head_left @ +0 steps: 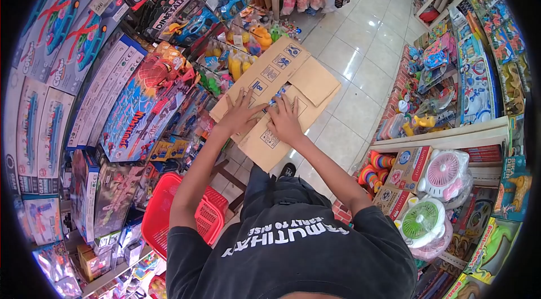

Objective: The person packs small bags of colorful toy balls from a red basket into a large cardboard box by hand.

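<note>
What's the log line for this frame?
left hand flat on cardboard box | right hand flat on cardboard box | red basket at lower left

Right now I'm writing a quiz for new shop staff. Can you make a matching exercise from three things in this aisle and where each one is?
Things:
1. cardboard box
2. red basket
3. pink fan

Places:
A. low on the left, below the toy shelves
B. on the right-hand shelf, in plastic wrap
C. under the left hand and right hand, both lying flat on it

Pairs: 1-C, 2-A, 3-B
</note>
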The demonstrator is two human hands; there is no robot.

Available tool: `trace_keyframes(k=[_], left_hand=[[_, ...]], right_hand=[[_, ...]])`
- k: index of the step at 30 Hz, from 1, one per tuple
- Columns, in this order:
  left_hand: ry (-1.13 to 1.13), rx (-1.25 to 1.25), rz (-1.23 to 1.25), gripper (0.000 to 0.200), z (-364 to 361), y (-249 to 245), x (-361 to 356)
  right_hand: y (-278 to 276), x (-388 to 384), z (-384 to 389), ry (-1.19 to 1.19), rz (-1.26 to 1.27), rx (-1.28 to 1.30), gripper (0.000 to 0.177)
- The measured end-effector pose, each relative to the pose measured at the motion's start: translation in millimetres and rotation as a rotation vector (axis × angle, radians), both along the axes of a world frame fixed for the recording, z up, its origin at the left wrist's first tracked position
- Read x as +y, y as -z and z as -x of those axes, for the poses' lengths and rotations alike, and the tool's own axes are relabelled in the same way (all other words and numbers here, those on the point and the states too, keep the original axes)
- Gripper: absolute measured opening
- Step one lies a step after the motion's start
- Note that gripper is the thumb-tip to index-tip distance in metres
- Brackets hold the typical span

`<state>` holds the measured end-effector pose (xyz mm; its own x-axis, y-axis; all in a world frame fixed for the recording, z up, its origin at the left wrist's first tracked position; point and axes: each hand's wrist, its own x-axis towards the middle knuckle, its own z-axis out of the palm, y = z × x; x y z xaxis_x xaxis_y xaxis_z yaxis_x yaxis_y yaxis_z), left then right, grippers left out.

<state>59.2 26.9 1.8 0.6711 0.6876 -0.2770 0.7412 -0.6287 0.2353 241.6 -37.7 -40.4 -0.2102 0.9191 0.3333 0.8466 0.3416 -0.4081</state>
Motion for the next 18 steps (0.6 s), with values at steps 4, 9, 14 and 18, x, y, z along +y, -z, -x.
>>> trace_keyframes(k=[4,9,14,18], left_hand=[[-0.009,0.043,0.056,0.058,-7,-4,2],[-0.028,0.076,0.039,0.053,-10,-1,6],[0.011,0.135,0.034,0.049,-5,-2,18],[0.071,0.113,0.006,0.049,4,-2,22]], right_hand=[[1,2,-4,-0.028,0.0,0.034,0.036],[-4,5,-2,-0.006,0.033,0.057,0.038],[-4,8,12,0.015,0.0,-0.002,0.041],[-5,13,18,0.005,0.089,0.012,0.044]])
